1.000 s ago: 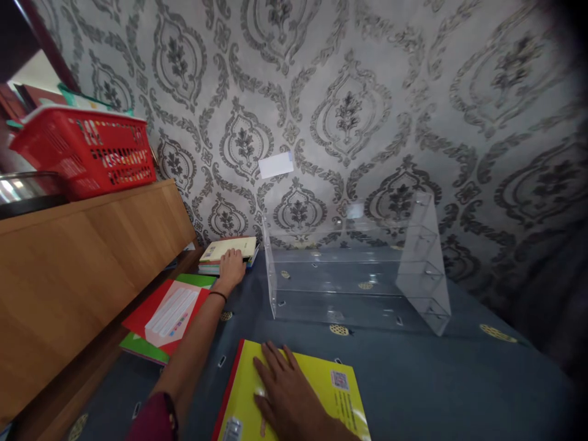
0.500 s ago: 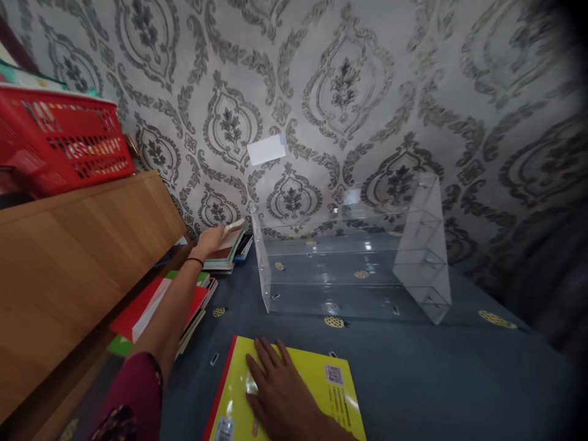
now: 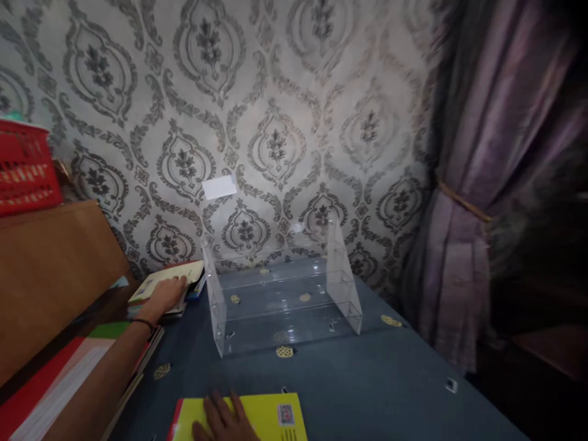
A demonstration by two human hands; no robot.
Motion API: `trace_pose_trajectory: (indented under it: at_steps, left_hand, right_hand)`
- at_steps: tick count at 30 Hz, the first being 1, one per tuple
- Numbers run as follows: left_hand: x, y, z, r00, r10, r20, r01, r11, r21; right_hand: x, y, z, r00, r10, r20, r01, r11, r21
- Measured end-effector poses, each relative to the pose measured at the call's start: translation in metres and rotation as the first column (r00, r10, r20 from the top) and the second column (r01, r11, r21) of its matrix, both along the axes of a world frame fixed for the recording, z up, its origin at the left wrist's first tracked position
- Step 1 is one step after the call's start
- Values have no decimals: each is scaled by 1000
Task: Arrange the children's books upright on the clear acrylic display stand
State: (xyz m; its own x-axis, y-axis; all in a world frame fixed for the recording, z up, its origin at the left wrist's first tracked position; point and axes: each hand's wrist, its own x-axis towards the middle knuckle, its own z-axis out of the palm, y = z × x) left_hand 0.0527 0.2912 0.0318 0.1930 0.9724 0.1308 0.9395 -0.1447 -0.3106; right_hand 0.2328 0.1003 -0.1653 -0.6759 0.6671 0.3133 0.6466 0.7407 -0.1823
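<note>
At the left, my left hand (image 3: 166, 295) rests on a cream-covered book (image 3: 186, 269) that lies on top of a stack of books. Its fingers lie over the cover near the right side and do not appear wrapped round it. My right hand (image 3: 227, 422) is pressed on a yellow book (image 3: 266, 409) at the bottom of the view, palm down with fingers apart. This book has a red spine and a printed square code. A clear stepped display rack (image 3: 344, 294) stands behind it on the table.
A red folder (image 3: 32, 383) and other books lie beside my left forearm. Left of them is a wooden shelf unit (image 3: 55, 257) with a red basket (image 3: 27, 168) on it. A dark blue cloth (image 3: 367, 392) covers the table. A purple curtain (image 3: 459, 263) hangs at right.
The cream-covered book, held tilted in my left hand before, now lies flat on the stack. My right hand stays on the yellow book. The view has swung to the right and up.
</note>
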Motion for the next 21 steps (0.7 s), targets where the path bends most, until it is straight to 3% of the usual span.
trace_pose_trajectory:
  at_steps: [2,5,10,15,21]
  left_hand:
    - [2,-1,-2,1000,3,20,-3,1000,12]
    - [-1,-1,7,998,38,59,-40,999,29]
    - [-33,11,46,976,174,134,-190,975,118]
    - [-63,13,78,939,249,236,-293,941,172]
    - [-79,12,76,911,246,332,-318,930,183]
  right_hand:
    - [2,1,2,1000,-25,17,25,999,-25]
    - [12,-14,31,1000,16,2,-16,991,-130]
    - [29,-30,77,998,54,-20,-58,935,-349]
    - [26,-28,77,997,78,1,-72,924,-376]
    - [25,-26,69,997,75,-5,-72,942,-327]
